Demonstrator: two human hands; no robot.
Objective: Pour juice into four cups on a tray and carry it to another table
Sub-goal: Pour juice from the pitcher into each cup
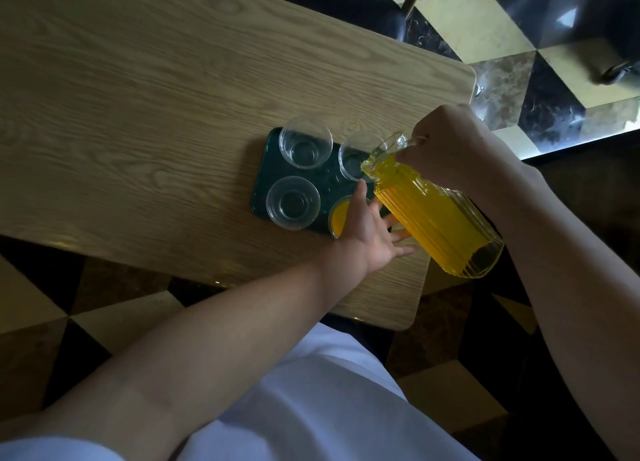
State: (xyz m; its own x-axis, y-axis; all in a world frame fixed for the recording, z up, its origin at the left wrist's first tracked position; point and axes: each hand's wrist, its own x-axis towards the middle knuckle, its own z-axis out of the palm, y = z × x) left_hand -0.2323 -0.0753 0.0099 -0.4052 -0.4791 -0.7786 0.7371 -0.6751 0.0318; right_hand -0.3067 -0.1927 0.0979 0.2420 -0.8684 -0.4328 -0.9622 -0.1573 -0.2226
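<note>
Light wood-grain rectangular surface [173, 80] with rounded corners, over a checkered marble floor [502, 31]. Ribbed clear glass pitcher [436, 215] mostly full of orange juice, tilted, spout over the far-right clear plastic cup [355, 159]; no stream clearly visible. Likely heavy with liquid, smooth glass, slippery if wet, fragile; best held by the handle with support under the body. Dark green rectangular tray [263, 183] sits near the surface's near edge, carrying four cups in a two-by-two layout. Rigid and flat; should be taken by both short ends and kept level, since the cups look light and tippy. Right hand [446, 145]: grip closed on the pitcher near the top, handle hidden by the hand. Left hand [370, 232]: fingers spread, not closed on anything, palm at the pitcher's lower body and beside the near-right cup [337, 220], which holds juice. Far-left cup [304, 142] and near-left cup [292, 202] look empty. One of four filled, judging by colour.
</note>
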